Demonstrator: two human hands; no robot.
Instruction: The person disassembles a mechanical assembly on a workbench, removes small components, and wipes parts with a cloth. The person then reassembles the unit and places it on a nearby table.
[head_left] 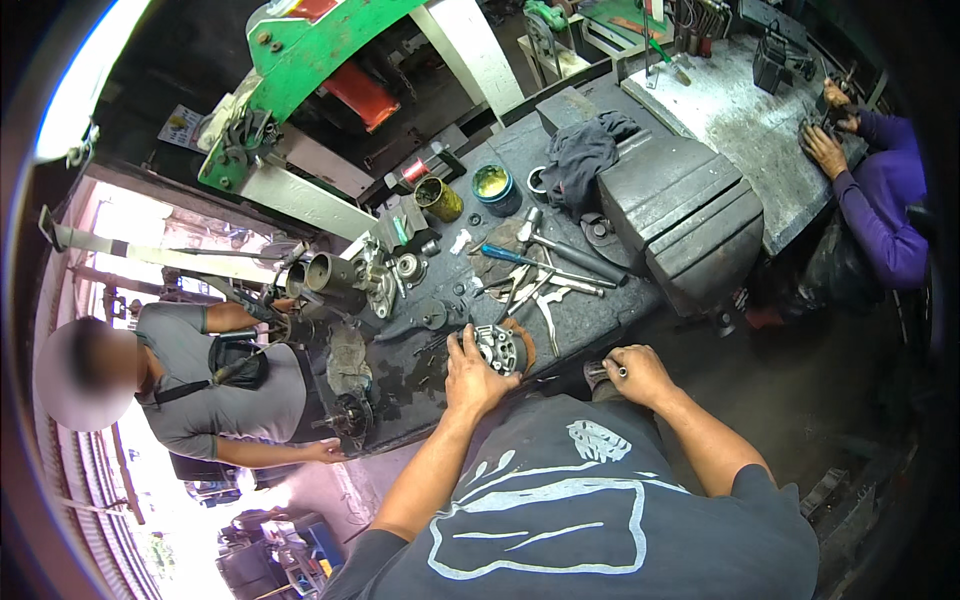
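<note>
My left hand (pixel 474 380) grips the side of a round cast-metal housing (pixel 500 348), which rests on a brown pad (pixel 524 337) at the bench's front edge. My right hand (pixel 636 376) is closed on a short metal tool (pixel 616 371), beyond that edge to the right of the housing. Behind them lie a hammer (pixel 575 258), a blue-handled screwdriver (pixel 505 258), and several pliers and other tools (pixel 548 310). A dark part (pixel 433 313) sits just left of the housing.
A big vise (pixel 675 215), grey cloth (pixel 585 160) and two cans (pixel 495 188) stand along the bench (pixel 630 310). Metal parts (pixel 335 280) crowd its left. A person in grey (pixel 250 390) stands left; a purple-sleeved person (pixel 885 240) works right. A green frame (pixel 300 55) rises behind.
</note>
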